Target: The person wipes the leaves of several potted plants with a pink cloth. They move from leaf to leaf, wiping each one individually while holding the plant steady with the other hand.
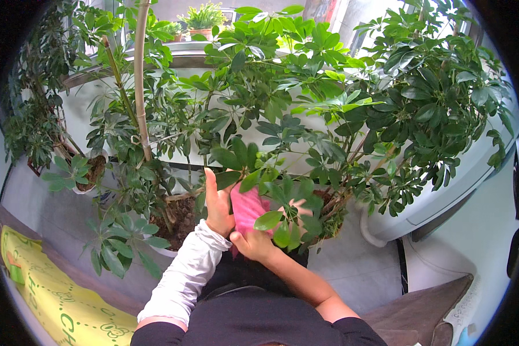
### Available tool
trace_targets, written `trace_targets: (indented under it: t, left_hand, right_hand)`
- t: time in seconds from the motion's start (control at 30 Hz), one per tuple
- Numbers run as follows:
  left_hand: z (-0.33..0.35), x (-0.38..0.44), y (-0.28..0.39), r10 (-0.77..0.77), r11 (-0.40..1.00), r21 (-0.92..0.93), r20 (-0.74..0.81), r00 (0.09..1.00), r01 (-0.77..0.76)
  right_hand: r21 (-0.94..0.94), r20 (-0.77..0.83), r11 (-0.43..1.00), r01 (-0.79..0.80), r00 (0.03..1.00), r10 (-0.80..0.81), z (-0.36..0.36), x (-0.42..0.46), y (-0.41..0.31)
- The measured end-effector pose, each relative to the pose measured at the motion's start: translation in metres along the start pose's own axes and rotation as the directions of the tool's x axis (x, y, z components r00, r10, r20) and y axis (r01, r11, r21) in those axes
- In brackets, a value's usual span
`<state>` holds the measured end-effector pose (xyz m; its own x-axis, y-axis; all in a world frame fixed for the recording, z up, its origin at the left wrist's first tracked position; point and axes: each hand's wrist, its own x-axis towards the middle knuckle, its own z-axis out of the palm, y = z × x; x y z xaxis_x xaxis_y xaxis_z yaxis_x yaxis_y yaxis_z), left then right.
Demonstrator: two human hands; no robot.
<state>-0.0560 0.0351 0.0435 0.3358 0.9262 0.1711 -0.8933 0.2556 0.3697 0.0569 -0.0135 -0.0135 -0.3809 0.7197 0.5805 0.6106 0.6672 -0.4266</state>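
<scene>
My left hand [218,209], below a white sleeve cover [190,270], is raised with its thumb pointing up. Its fingers are partly hidden by leaves and a pink cloth [248,207]. Against the cloth's lower end lies my right hand [255,245], its thumb towards the left wrist. Spread fingers [302,207] show behind leaves to the right; whose they are is not plain. Dark green umbrella-plant leaves [238,158] hang just over the cloth. More leaves [281,231] droop in front of the right hand.
Potted umbrella plants surround me; one pot's soil [177,220] shows at left, with a bamboo stake [142,86] above it. A dense plant [428,91] stands at right beside a white curved surface [415,212]. A yellow printed cloth [56,298] lies at lower left.
</scene>
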Motion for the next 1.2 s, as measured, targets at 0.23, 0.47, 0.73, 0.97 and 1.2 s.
trace_targets:
  t: [0.23,0.47,0.73,0.97,1.2]
  left_hand:
    - [-0.022,-0.004,0.003,-0.071,0.997,0.039,-0.048,0.996,0.073]
    - [-0.024,-0.002,-0.009,0.215,0.95,0.234,-0.018,0.976,-0.205]
    - [-0.031,0.009,0.024,0.314,0.751,0.654,-0.226,0.922,-0.096]
    - [0.036,-0.016,0.041,0.228,0.093,0.898,0.402,0.887,-0.43]
    - [0.086,0.002,0.038,0.121,0.602,0.735,0.302,0.946,-0.312]
  right_hand:
    - [0.118,-0.059,0.97,0.213,0.977,-0.207,-0.018,0.024,-0.013]
    - [0.316,-0.162,0.874,-0.37,0.886,0.434,-0.016,0.038,0.039]
    - [0.996,-0.042,-0.065,0.066,0.946,0.322,-0.077,0.048,0.014]
    - [0.862,-0.084,-0.488,0.138,0.988,0.131,-0.141,0.065,-0.015]
    - [0.97,-0.082,-0.216,0.114,0.985,0.153,-0.145,0.076,-0.001]
